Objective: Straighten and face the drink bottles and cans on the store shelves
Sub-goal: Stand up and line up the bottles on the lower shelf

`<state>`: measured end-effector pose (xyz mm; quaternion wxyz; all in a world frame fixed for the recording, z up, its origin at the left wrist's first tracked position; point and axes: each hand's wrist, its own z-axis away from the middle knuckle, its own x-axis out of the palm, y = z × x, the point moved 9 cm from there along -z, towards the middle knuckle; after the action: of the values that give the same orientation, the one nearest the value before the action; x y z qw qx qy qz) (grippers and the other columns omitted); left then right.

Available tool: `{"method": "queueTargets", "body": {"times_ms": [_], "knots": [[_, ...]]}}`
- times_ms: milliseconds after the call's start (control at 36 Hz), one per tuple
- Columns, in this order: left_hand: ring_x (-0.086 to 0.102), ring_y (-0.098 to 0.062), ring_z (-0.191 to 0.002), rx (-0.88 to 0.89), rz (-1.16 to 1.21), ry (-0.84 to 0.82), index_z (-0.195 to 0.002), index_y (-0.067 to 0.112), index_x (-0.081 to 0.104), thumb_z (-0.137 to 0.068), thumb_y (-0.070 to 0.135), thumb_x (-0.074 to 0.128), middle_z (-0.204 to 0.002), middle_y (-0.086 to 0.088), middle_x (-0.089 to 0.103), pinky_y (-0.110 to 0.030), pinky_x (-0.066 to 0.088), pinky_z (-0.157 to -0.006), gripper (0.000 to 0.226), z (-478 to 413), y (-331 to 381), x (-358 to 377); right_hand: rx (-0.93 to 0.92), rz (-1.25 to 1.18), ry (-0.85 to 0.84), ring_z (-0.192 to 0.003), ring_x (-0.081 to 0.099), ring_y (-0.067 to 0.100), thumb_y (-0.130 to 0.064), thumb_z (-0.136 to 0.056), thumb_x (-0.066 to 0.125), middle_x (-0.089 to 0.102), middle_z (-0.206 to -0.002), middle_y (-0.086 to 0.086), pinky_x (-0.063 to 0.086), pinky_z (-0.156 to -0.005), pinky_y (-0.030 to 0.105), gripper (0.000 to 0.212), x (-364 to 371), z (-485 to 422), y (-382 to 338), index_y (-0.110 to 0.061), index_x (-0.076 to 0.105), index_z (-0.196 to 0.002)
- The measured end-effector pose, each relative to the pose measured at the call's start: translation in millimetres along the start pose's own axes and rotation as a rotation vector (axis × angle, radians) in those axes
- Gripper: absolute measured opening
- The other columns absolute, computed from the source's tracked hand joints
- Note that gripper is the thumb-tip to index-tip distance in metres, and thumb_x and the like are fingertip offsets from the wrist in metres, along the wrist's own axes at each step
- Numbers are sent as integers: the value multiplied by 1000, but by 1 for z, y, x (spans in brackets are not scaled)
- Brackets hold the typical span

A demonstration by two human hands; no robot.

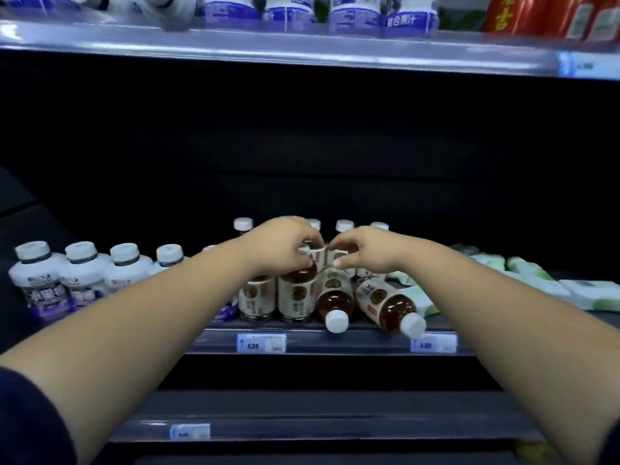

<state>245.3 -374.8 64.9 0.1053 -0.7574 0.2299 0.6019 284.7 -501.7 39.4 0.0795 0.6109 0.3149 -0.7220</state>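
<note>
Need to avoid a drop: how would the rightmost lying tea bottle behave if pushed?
The lying bottle is round and on its side, so it would probably roll if pushed sideways. Its cap reaches the shelf lip, so a forward nudge might slide it off. It looks full of tea, so likely heavy for its size.

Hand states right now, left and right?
Left hand: gripping an upright brown cream-labelled plastic tea bottle.
Right hand: pinching the tipped-over brown tea bottle beside it.
</note>
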Motion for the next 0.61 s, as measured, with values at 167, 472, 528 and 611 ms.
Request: {"method": "queueTargets", "body": {"times_ms": [167,472,528,611], "knots": [[56,-11,-101,123,-118,-191,-115,34,65,-78,38,70,-112,10,61,-36,50,-85,37,-11,64,68,-20,120,-29,-91,61,13,-50,-83,75,63,-97,-11,51,-81,32,33,1,33,51,-32,66,-108],[57,-25,-83,400,-643,-219,-103,27,68,-87,23,61,-92,-2,58,-39,45,-76,18,11,97,125,116,522,9,-100,63,29,-77,-75,63,65,-111,3,50,-71,37,76,39,73,82,-19,43,-119],[57,-25,-78,415,-664,-220,-101,26,69,-85,21,63,-88,-3,58,-38,44,-75,17,12,96,128,172,437,7,-104,63,30,-69,-77,68,64,-117,6,49,-73,37,81,45,76,84,-15,38,-130],[56,-26,-79,406,-671,-236,-103,26,68,-88,20,56,-92,-3,58,-39,42,-78,20,10,95,126,207,372,-1,-95,62,28,-52,-83,71,61,-109,4,50,-71,36,70,50,78,83,-11,37,-129]]}}
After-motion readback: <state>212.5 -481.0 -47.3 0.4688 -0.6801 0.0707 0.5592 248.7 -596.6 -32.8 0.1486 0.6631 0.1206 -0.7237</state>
